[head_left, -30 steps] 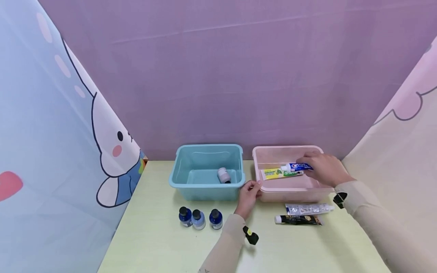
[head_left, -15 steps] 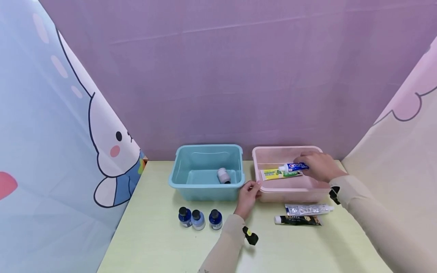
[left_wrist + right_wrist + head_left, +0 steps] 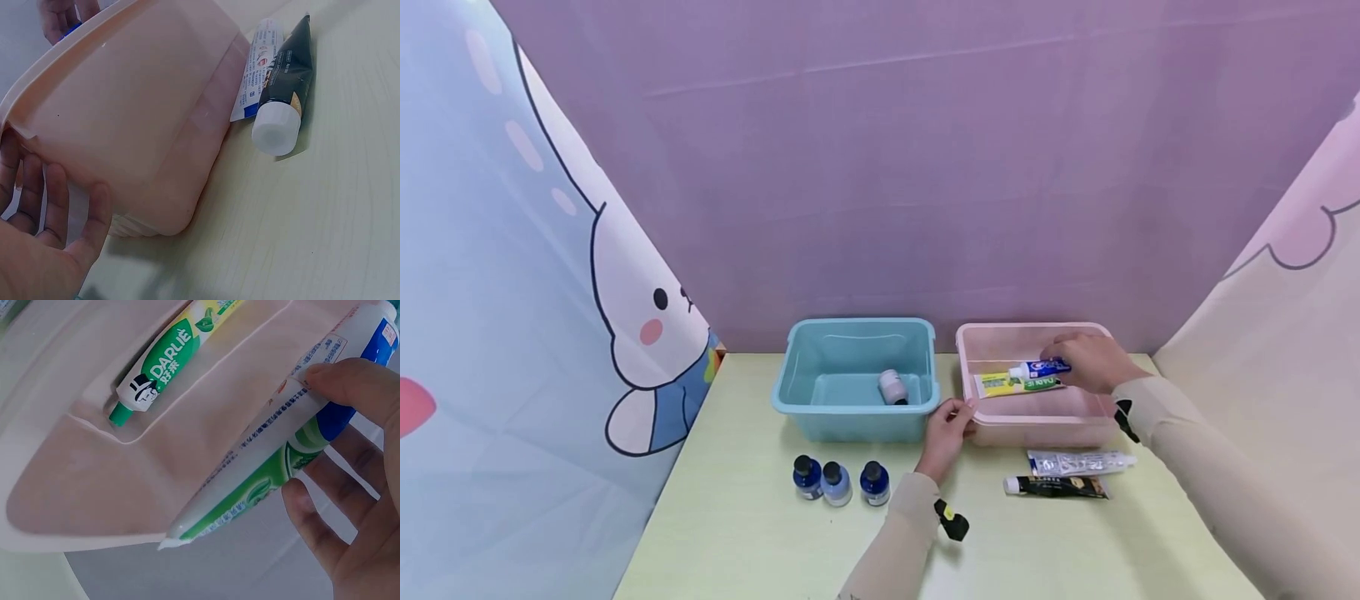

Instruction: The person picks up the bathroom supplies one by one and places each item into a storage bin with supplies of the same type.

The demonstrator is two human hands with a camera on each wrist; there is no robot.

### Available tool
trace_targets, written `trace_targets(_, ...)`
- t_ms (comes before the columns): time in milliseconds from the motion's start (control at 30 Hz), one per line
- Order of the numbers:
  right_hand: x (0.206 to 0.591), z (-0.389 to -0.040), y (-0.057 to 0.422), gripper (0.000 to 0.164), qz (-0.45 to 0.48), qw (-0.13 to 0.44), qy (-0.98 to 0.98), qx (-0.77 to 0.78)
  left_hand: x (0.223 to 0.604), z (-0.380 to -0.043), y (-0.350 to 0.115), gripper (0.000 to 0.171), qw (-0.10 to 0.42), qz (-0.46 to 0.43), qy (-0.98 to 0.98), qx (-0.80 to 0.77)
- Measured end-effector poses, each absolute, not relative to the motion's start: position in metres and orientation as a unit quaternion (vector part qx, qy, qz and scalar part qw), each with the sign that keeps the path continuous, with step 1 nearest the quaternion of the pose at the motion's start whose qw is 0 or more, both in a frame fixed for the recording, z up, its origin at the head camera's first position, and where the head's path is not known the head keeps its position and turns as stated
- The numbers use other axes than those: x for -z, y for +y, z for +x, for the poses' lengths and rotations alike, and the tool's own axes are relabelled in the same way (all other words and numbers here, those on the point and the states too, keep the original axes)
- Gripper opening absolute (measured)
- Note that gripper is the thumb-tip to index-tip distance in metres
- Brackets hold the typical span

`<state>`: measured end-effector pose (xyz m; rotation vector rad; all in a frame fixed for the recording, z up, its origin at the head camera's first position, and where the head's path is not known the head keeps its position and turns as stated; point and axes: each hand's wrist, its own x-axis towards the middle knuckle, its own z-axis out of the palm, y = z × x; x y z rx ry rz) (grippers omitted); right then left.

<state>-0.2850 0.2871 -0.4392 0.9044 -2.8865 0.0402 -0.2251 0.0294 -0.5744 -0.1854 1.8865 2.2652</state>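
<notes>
In the head view my right hand (image 3: 1093, 362) is over the pink plastic basket (image 3: 1041, 430), pinching a blue and white toothpaste tube (image 3: 1049, 367) between thumb and fingers. The right wrist view shows that tube's (image 3: 262, 450) white and green back, tilted above the basket floor. Below it lies a yellow and green Darlie toothpaste tube (image 3: 164, 365), flat inside the basket. My left hand (image 3: 946, 437) holds the basket's near left corner at the rim. In the left wrist view its fingers (image 3: 56, 200) curl against the wall there.
In front of the pink basket lie a silver toothpaste tube (image 3: 1078, 462) and a black one (image 3: 1060, 487). A teal basket (image 3: 854, 423) on the left contains a pale bottle (image 3: 892, 387). Before it stand dark blue bottles (image 3: 875, 482) and a lighter blue one (image 3: 836, 483).
My right hand has moved slightly left over the pink basket with the blue and white toothpaste tube in its grasp. The left hand keeps its place at the basket's corner.
</notes>
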Motion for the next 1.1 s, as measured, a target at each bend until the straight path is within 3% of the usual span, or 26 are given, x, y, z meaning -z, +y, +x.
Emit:
trace_targets(733,0.469,-0.305,0.285,0.033,0.277,0.028,-0.961,0.005,0.576,-0.222,0.033,0.039,0.092,-0.061,0.643,-0.758)
trace_targets(1100,0.479,-0.313,0.287,0.028,0.283,0.012,-0.958,0.036,0.577,-0.221,0.034,0.027,0.088,-0.07,0.637,-0.762)
